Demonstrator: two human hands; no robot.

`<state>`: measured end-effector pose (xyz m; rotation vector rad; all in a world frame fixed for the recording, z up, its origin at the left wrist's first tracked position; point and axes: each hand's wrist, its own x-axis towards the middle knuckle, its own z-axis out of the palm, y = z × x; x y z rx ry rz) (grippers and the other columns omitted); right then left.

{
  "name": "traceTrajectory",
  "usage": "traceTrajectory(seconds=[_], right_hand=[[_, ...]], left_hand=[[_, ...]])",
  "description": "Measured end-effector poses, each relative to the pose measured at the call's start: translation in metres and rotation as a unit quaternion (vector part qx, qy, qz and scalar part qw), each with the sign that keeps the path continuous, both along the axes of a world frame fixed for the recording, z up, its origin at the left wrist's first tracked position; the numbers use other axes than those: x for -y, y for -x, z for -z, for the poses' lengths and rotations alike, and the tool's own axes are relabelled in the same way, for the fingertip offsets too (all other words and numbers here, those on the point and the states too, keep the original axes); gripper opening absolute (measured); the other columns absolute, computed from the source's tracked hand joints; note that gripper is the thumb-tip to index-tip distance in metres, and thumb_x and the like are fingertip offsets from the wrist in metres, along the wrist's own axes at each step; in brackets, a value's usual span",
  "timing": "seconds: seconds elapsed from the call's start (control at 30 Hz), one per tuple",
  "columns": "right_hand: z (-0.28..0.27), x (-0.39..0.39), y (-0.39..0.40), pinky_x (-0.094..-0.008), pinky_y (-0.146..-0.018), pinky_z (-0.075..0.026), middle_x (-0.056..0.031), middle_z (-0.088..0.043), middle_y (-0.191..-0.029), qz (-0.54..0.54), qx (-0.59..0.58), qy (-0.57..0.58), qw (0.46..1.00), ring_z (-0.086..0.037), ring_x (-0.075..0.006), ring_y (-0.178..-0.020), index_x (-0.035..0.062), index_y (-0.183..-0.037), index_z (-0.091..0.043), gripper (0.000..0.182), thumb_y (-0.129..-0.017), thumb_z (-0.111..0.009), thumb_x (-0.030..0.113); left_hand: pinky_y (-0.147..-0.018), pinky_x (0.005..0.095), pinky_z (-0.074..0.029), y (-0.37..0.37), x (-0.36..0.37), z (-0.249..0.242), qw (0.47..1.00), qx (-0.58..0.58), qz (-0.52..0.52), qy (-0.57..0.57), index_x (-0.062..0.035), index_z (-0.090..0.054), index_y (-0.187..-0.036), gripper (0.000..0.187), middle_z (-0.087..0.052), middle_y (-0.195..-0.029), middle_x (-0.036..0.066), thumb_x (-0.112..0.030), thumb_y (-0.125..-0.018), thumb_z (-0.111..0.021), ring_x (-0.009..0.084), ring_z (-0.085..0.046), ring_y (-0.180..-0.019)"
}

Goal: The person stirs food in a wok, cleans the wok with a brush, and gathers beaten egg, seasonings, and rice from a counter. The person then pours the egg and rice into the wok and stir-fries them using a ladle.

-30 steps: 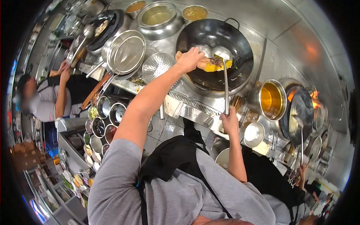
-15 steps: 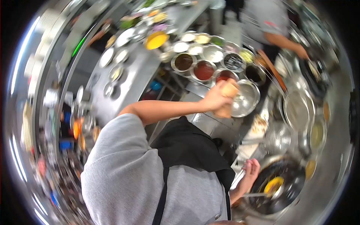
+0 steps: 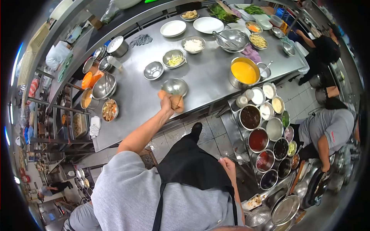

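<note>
My left hand (image 3: 166, 106) reaches over the front edge of the steel table (image 3: 135, 127), closed around a folded orange-brown cloth (image 3: 177, 103). The cloth presses against the near rim of a shiny metal bowl (image 3: 175, 87), at the tabletop. Part of that rim is hidden by cloth and fingers. Beyond it are a small metal bowl (image 3: 153, 71) and a bowl of pale yellow shreds (image 3: 174, 60). My right hand (image 3: 228, 166) hangs low beside my black apron, fingers loosely curled in, with nothing visible in them.
A pot of yellow liquid (image 3: 244, 72) stands near the table's right end. Past my right side, a rack holds several sauce containers (image 3: 258, 139). A co-worker in grey (image 3: 327, 127) works at the far right. A bowl of chopped food (image 3: 110, 110) sits at left.
My view has turned left from the stove to the table. The left hand has brought the cloth and bowl over to the tabletop. The right hand has moved from beside the wok, fingers now curled.
</note>
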<state>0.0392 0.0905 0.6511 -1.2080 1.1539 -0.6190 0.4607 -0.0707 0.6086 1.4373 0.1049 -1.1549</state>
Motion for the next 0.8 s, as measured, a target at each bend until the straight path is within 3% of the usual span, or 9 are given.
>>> traceTrajectory(seconds=[0.07,0.23,0.33,0.37,0.4,0.47,0.6,0.7,0.8], right_hand=[[-0.002,0.034,-0.022,-0.0226,-0.059,-0.04,0.0021,-0.056,-0.069,0.019,-0.014,-0.035,0.999,-0.049,-0.005,-0.064,0.0008,-0.088,-0.066,0.023,-0.1,-0.059,0.019],[-0.018,0.093,-0.038,-0.0238,-0.053,-0.032,0.0048,-0.046,-0.063,0.126,-0.139,0.004,0.982,-0.04,-0.0029,-0.06,0.0012,-0.081,-0.064,0.026,-0.099,-0.057,0.018],[-0.018,0.102,-0.048,-0.0277,-0.058,-0.041,-0.0065,-0.056,-0.064,0.142,-0.208,-0.003,0.968,-0.049,-0.009,-0.061,-0.0014,-0.081,-0.063,0.028,-0.097,-0.058,0.02],[-0.016,0.106,-0.051,-0.0289,-0.06,-0.042,-0.0083,-0.058,-0.066,0.15,-0.205,-0.011,0.967,-0.052,-0.0106,-0.063,-0.0018,-0.081,-0.064,0.029,-0.097,-0.059,0.022],[-0.014,0.11,-0.051,-0.0301,-0.063,-0.044,-0.0101,-0.06,-0.068,0.157,-0.202,-0.017,0.967,-0.054,-0.0122,-0.065,-0.0022,-0.082,-0.064,0.029,-0.097,-0.059,0.023],[-0.024,0.115,-0.049,-0.031,-0.064,-0.045,-0.0095,-0.061,-0.07,0.156,-0.188,-0.025,0.969,-0.055,-0.0126,-0.067,-0.0016,-0.084,-0.066,0.029,-0.096,-0.06,0.025],[-0.042,0.102,-0.022,-0.0304,-0.065,-0.045,-0.009,-0.064,-0.074,0.091,-0.172,-0.096,0.976,-0.056,-0.0133,-0.068,-0.0001,-0.089,-0.066,0.026,-0.094,-0.063,0.025],[-0.033,0.105,0.006,-0.0291,-0.067,-0.046,-0.0053,-0.064,-0.079,0.035,-0.155,-0.042,0.986,-0.056,-0.0123,-0.071,0.0031,-0.093,-0.066,0.019,-0.091,-0.067,0.022],[-0.005,0.159,0.067,-0.0247,-0.055,-0.045,-0.0001,-0.06,-0.082,0.261,-0.136,0.07,0.953,-0.057,-0.0098,-0.065,0.0046,-0.095,-0.063,0.007,-0.09,-0.063,0.008]], left_hand=[[-0.082,0.0468,-0.057,-0.001,0.021,0.001,0.985,-0.167,0.04,0.018,0.0018,-0.054,-0.108,0.025,-0.064,-0.095,0.017,-0.014,-0.088,-0.054,0.0317,-0.066,-0.092],[-0.083,0.0467,-0.056,0.0,0.154,0.035,0.951,-0.264,0.143,0.074,-0.0095,-0.058,-0.106,0.02,-0.065,-0.102,0.011,-0.026,-0.094,-0.058,0.0296,-0.066,-0.093],[-0.081,0.0468,-0.056,-0.033,0.27,0.121,0.894,-0.374,0.184,0.165,-0.0102,-0.056,-0.108,0.026,-0.065,-0.099,0.009,-0.033,-0.096,-0.061,0.0282,-0.066,-0.09],[-0.08,0.0499,-0.054,-0.042,0.313,0.15,0.915,-0.351,0.163,0.112,-0.0071,-0.06,-0.101,0.031,-0.063,-0.093,0.008,-0.037,-0.094,-0.061,0.0284,-0.066,-0.091],[-0.079,0.051,-0.054,-0.032,0.332,0.119,0.957,-0.254,0.123,0.072,-0.0065,-0.058,-0.106,0.038,-0.062,-0.098,0.009,-0.043,-0.094,-0.061,0.03,-0.066,-0.09],[-0.08,0.0519,-0.054,-0.046,0.374,0.142,0.977,-0.177,0.113,0.045,-0.0072,-0.057,-0.118,0.049,-0.061,-0.11,0.011,-0.051,-0.097,-0.051,0.0301,-0.065,-0.095],[-0.093,0.0448,-0.051,-0.069,0.41,0.193,0.999,-0.041,0.011,0.023,-0.0091,-0.064,-0.115,0.04,-0.068,-0.113,0.01,-0.032,-0.095,-0.038,0.0271,-0.065,-0.106],[-0.083,0.0393,-0.055,-0.043,0.366,0.143,0.988,-0.076,0.08,0.104,-0.0036,-0.062,-0.109,0.033,-0.068,-0.102,0.012,-0.025,-0.091,-0.045,0.0285,-0.067,-0.09],[-0.084,0.0434,-0.056,-0.004,0.307,0.108,0.979,-0.118,0.104,0.128,0.0001,-0.06,-0.113,0.037,-0.068,-0.105,0.013,-0.026,-0.09,-0.047,0.0298,-0.068,-0.095]])
